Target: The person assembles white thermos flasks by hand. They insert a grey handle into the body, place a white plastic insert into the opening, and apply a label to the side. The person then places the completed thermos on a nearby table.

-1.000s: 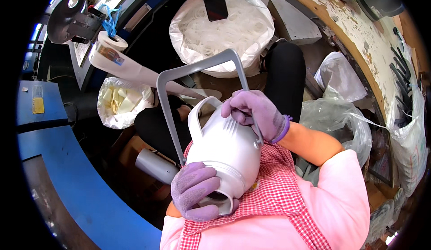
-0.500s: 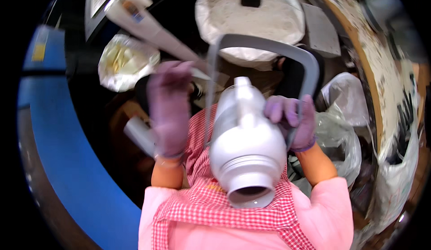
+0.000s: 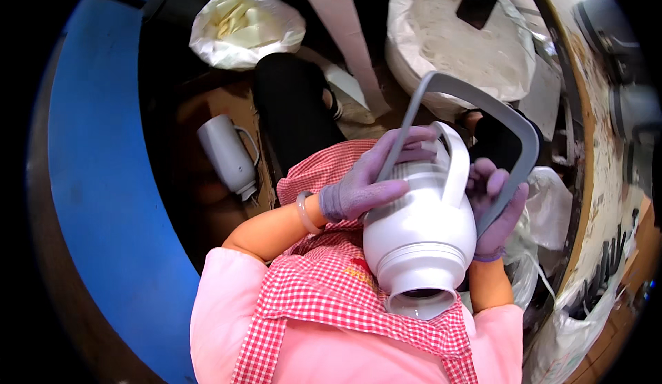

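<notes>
A white thermos jug (image 3: 415,222) lies across my lap with its open mouth toward me. A white side handle stands on its upper side, and a large grey bail handle (image 3: 483,96) arches around its far end. My left hand (image 3: 369,175), in a purple glove, grips the jug's left side by one end of the grey handle, fingers over the top and thumb along the body. In a matching glove, my right hand (image 3: 500,205) grips the right side, with the handle's other end between thumb and fingers. The jug hides part of the right fingers.
A blue surface (image 3: 96,177) runs along the left. On cardboard at the left sits a grey-white jug (image 3: 226,155). Ahead stand a white bag of pale yellow pieces (image 3: 238,22) and a large white-lined container (image 3: 441,46). A worn workbench edge (image 3: 586,108) curves along the right.
My left hand has come from the air on the left onto the jug's side. My right hand stays on the jug. The view has shifted, showing the jug farther right.
</notes>
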`<state>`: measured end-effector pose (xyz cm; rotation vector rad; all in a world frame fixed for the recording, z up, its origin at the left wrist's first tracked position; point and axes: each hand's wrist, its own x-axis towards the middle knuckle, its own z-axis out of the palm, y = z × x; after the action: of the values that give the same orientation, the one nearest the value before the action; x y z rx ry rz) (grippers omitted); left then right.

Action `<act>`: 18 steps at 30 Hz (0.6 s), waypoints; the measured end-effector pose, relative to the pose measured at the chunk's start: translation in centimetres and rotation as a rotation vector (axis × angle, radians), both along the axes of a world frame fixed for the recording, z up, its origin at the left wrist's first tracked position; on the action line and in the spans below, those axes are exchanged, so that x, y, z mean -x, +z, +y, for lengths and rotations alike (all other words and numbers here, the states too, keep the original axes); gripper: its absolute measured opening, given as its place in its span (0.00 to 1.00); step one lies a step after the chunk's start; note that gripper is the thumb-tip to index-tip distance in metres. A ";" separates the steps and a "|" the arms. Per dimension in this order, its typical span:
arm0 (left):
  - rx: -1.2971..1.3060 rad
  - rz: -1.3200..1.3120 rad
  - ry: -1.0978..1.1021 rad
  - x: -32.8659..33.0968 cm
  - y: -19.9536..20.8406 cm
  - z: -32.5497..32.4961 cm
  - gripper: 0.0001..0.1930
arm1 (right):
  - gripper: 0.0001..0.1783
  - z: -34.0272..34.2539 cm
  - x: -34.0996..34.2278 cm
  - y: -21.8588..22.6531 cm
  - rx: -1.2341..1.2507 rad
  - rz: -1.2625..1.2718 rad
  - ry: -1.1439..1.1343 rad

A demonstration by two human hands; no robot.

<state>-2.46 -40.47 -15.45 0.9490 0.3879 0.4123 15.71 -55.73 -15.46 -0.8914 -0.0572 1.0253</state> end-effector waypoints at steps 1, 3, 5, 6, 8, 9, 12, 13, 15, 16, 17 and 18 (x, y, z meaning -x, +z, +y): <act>-0.059 -0.007 0.029 0.0 0.5 -0.2 0.29 | 0.32 0.1 0.5 0.3 -0.017 -0.019 -0.027; -0.173 -0.016 0.081 -0.3 1.4 -0.5 0.32 | 0.33 0.3 1.5 1.0 -0.141 -0.230 -0.035; -0.449 0.094 0.154 -0.1 0.5 -0.3 0.36 | 0.35 0.3 1.0 0.9 -0.157 -0.106 -0.034; -0.532 0.139 0.208 0.0 0.8 0.3 0.38 | 0.36 0.5 -0.9 0.3 -0.178 0.014 0.015; -0.672 0.200 0.350 -1.2 3.7 1.2 0.41 | 0.37 2.7 -2.5 2.7 0.094 -0.051 0.018; -0.636 0.250 0.381 -1.3 7.5 -0.4 0.43 | 0.33 3.5 -1.8 3.3 -0.032 -0.100 -0.107; -1.354 0.344 0.204 -1.4 11.0 -1.1 0.41 | 0.19 2.3 1.5 4.8 -0.030 -1.024 -0.228; -1.571 0.383 0.218 -0.7 11.3 -0.8 0.40 | 0.17 3.7 3.9 6.2 -0.251 -1.245 -0.283; -1.295 0.441 0.336 -0.2 11.3 -1.2 0.42 | 0.19 2.7 4.3 6.6 -0.459 -1.393 -0.292; -1.152 0.442 0.345 -0.5 10.8 -0.5 0.43 | 0.21 0.6 3.8 5.8 -0.403 -1.335 -0.277; -1.086 0.314 0.300 -0.8 10.1 0.7 0.44 | 0.23 -1.8 3.4 4.7 -0.352 -1.271 -0.263; -1.016 0.207 0.283 -0.2 9.5 2.6 0.45 | 0.21 -4.2 2.3 1.8 -0.165 -1.280 -0.376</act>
<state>-2.30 -37.88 -5.94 1.9460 0.5108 0.8027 13.37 -59.93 -13.62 -1.2190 -0.9916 -0.0239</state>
